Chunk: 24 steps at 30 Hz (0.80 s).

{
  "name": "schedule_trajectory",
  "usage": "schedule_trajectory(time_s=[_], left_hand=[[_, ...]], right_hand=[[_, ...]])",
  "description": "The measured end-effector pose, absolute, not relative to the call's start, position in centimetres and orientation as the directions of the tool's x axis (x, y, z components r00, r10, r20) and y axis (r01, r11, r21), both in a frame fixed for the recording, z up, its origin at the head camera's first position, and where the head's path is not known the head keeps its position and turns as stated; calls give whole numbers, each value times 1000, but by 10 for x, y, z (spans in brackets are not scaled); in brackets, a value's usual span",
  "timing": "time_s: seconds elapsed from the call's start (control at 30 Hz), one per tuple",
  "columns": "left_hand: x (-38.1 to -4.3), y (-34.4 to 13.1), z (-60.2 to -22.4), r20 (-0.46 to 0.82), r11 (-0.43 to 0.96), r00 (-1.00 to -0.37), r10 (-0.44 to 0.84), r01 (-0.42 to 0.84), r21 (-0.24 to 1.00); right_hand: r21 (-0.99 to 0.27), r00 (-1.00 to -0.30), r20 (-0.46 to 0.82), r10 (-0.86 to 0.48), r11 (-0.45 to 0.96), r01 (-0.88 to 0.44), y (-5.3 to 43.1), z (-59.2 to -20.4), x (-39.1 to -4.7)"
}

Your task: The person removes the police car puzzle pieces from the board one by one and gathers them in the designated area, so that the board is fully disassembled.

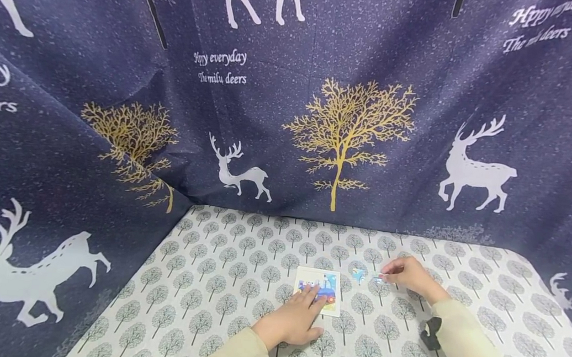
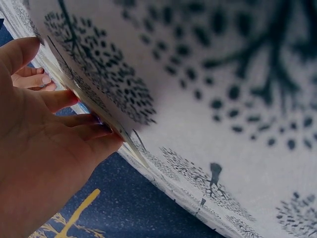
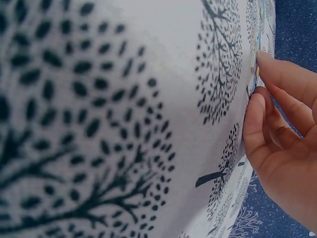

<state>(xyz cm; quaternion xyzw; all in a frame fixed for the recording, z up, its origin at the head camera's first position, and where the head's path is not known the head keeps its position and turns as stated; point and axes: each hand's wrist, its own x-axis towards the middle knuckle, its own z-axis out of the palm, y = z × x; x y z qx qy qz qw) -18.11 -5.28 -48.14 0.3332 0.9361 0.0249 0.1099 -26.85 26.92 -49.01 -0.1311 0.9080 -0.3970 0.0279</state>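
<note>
Left hand (image 1: 299, 319) rests straight-fingered on the framed picture (image 1: 332, 290), while right of it a small piece (image 1: 378, 279) is, as best visible, pinched by the right hand (image 1: 407, 274).

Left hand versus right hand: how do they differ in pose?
The left hand lies with fingers extended over the puzzle board; the right hand, fingers bent, pinches a small piece. The left hand sits lower in the head view, the right hand higher. Both emerge from pale sleeves.

Sleeved forearms (image 1: 475, 346) reach forward; the left grip (image 1: 297, 316) lies palm down, fingers outstretched; the right grip (image 1: 408, 275) bends fingers toward thumb.
</note>
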Motion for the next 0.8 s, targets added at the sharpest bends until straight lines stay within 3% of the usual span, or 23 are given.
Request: schedule_trajectory(time_s=[0.23, 0.8], left_hand=[[-181, -53, -482, -178, 774, -753, 633, 623, 117], [-181, -53, -481, -191, 782, -759, 622, 611, 123]], right_hand=[[-707, -962, 81, -261, 666, -240, 267, -488, -269], [-794, -955, 68, -290, 564, -227, 238, -475, -277]])
